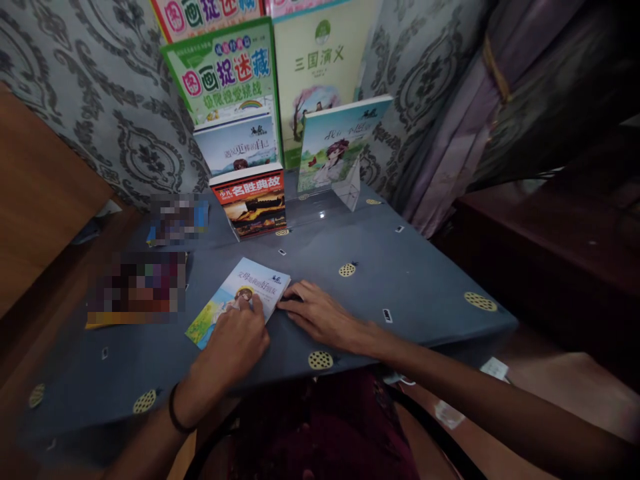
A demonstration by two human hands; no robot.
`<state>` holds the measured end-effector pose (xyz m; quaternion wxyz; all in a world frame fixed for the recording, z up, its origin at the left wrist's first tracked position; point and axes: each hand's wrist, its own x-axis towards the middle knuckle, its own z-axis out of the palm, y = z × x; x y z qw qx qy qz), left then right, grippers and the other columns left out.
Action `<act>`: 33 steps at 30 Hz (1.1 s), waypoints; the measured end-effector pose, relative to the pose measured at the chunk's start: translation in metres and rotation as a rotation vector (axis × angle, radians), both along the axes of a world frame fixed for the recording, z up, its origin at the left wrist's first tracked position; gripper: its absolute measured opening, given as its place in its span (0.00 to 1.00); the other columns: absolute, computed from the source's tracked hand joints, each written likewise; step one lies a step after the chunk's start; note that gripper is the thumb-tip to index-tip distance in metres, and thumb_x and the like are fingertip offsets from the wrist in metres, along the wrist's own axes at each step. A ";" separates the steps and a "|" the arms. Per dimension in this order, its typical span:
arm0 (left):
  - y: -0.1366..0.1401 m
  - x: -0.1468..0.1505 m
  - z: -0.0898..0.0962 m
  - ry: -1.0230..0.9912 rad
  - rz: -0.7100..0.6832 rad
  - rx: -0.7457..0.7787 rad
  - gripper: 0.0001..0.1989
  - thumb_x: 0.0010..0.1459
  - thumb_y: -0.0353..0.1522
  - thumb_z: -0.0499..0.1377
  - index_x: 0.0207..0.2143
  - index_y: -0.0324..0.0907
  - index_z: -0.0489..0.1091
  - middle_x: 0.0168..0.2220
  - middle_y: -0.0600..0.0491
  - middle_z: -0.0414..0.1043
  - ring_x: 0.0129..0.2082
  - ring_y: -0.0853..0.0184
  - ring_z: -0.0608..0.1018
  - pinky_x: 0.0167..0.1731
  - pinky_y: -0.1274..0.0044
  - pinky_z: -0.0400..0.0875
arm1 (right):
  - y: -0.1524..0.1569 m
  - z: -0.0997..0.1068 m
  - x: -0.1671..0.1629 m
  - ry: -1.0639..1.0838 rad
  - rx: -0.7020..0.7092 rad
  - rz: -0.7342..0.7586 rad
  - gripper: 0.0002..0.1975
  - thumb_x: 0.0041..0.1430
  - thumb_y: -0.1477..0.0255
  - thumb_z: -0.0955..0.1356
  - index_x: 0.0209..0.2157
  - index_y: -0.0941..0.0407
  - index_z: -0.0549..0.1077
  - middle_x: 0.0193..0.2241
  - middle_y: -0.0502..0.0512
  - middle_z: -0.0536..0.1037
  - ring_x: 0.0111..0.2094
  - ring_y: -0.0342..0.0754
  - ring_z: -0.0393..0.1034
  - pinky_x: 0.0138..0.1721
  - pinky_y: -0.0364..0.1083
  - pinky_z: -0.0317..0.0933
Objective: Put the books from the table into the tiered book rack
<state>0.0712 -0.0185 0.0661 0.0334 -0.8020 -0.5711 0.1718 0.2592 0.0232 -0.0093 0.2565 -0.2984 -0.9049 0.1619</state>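
A paperback book (267, 283) with a blue sky and a girl in a yellow hat on its cover lies closed and slanted on the table in front of me. My left hand (240, 340) rests on the cover, its fingertips pressing near the middle and hiding the lower right part. At the book's right edge is my right hand (323, 317), its fingers bent and its fingertips gripping the edge near the upper right corner. Shadow darkens the gap between the fingers there.
Behind the book stand a red-titled book (257, 203), a blue book (240, 147), a green book (227, 73), a tall pale book (320, 67) and a book on a clear stand (340, 150). Two blurred items (137, 287) lie left on the patterned tablecloth (400, 280).
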 end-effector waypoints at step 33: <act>0.033 -0.106 -0.044 -1.056 0.338 -0.005 0.21 0.56 0.40 0.58 0.49 0.37 0.73 0.39 0.45 0.78 0.40 0.57 0.80 0.43 0.65 0.75 | 0.048 -0.002 -0.039 0.826 -1.069 -0.366 0.40 0.42 0.72 0.76 0.57 0.57 0.60 0.28 0.45 0.71 0.23 0.41 0.66 0.16 0.39 0.58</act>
